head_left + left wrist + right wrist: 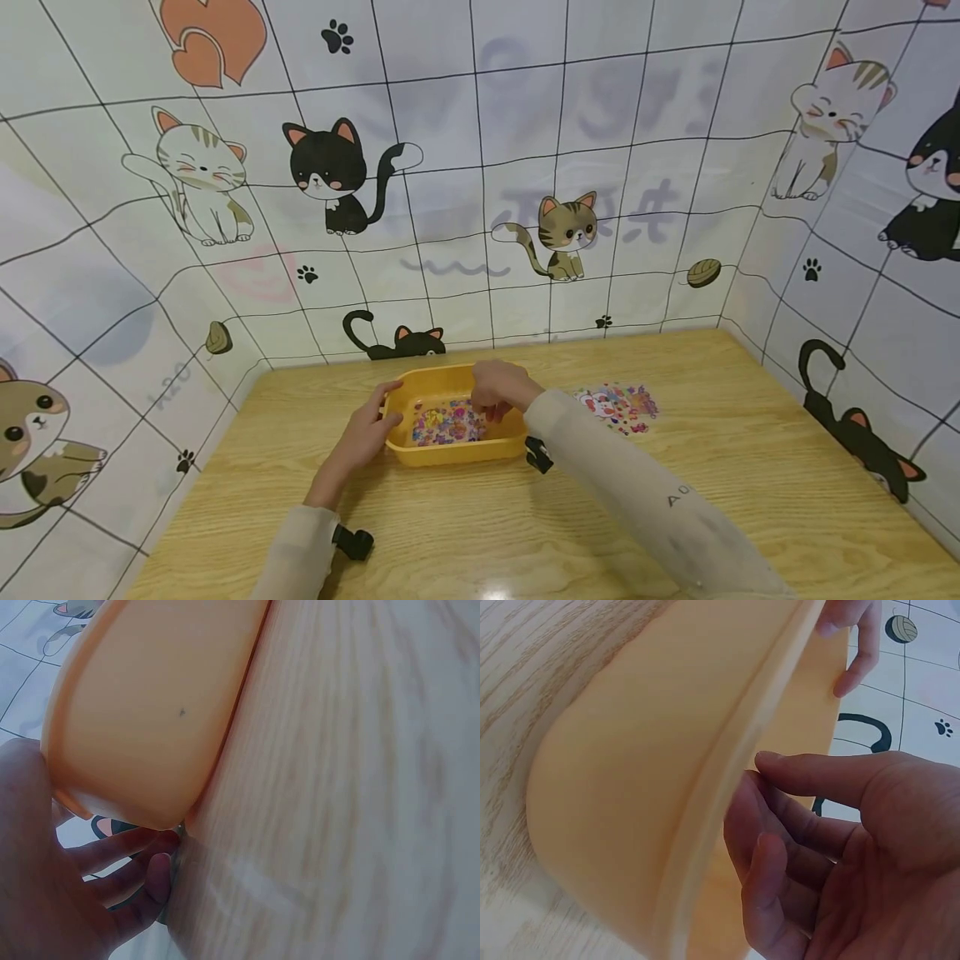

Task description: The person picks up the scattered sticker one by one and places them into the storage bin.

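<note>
A yellow plastic basin (457, 454) stands on the wooden table, with many tiny multicoloured pieces (448, 422) spread over its floor. My left hand (367, 429) grips the basin's left end, thumb over the rim and the other fingers along the outer wall. Over the basin's right half, my right hand (501, 390) reaches down inside with its fingers curled. The right wrist view has the thumb and index fingertips meeting just past the near rim; nothing shows between them, and the pieces are hidden there by the basin's wall.
To the right of the basin, a flat patch of colourful small pieces (618, 407) with a red and white figure lies on the table (712, 467). Walls with cat drawings (517, 292) rise behind and on both sides. Each wrist wears a small black camera (352, 543).
</note>
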`<state>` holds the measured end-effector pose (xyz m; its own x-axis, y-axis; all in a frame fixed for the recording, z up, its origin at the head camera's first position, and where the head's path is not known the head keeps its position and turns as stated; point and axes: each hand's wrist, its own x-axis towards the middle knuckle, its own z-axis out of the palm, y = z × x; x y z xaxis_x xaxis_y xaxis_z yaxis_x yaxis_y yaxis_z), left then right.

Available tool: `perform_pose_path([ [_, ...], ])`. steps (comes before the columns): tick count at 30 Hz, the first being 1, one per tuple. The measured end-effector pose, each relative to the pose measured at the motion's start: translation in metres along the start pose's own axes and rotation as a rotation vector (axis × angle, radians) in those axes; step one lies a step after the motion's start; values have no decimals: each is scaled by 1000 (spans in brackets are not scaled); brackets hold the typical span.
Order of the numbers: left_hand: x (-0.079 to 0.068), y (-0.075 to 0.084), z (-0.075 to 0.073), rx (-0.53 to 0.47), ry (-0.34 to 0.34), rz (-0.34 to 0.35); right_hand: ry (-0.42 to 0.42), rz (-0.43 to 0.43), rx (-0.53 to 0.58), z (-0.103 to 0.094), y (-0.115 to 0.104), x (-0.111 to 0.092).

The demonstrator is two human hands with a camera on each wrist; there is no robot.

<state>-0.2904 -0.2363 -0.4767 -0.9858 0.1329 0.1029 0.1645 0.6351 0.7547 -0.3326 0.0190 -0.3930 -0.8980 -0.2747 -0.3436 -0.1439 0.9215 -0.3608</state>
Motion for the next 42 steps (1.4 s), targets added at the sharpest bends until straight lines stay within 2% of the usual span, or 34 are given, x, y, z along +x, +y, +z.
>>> perform_pose_path([
  [7,0,-2,0,19,3,-8,20,-46,-23,-8,1,-10],
  [13,0,-3,1,12,0,-2,32,-134,-29,-20,3,-27],
  [22,0,-4,1,9,9,-6,66,-265,142,-37,18,-48],
  [30,-1,-2,1,-6,15,-4,92,-259,225,-49,50,-61],
  [42,0,-2,2,-6,17,-10,153,-182,386,-56,129,-76],
])
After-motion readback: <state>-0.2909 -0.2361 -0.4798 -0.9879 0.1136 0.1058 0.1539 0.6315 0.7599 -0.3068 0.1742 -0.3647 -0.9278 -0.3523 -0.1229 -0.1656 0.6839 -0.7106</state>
